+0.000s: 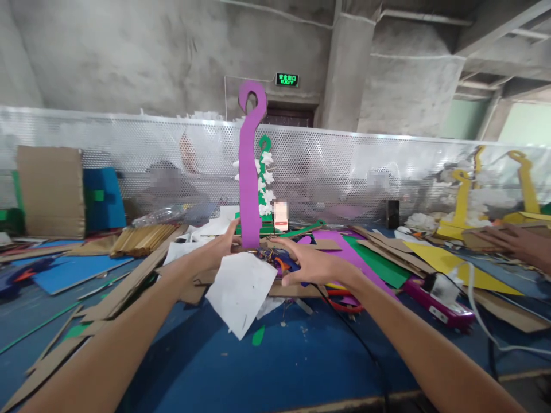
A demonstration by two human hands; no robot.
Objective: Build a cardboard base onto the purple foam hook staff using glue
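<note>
A tall purple foam hook shape (249,172) stands upright on its base at the middle of the blue table (279,361). My left hand (221,248) reaches to the left side of its base, fingers curled against it. My right hand (307,263) is at the right side of the base with fingers spread and holds nothing. A white paper sheet (241,289) lies just below both hands. Behind the purple shape stands a green hook shape with white flowers (264,183).
Cardboard pieces (129,281), coloured foam sheets (374,261) and a purple glue gun (439,307) with cable cover the table. A perforated metal screen (365,166) runs behind. Another person's hand (516,244) rests at the right by yellow hook shapes (462,201).
</note>
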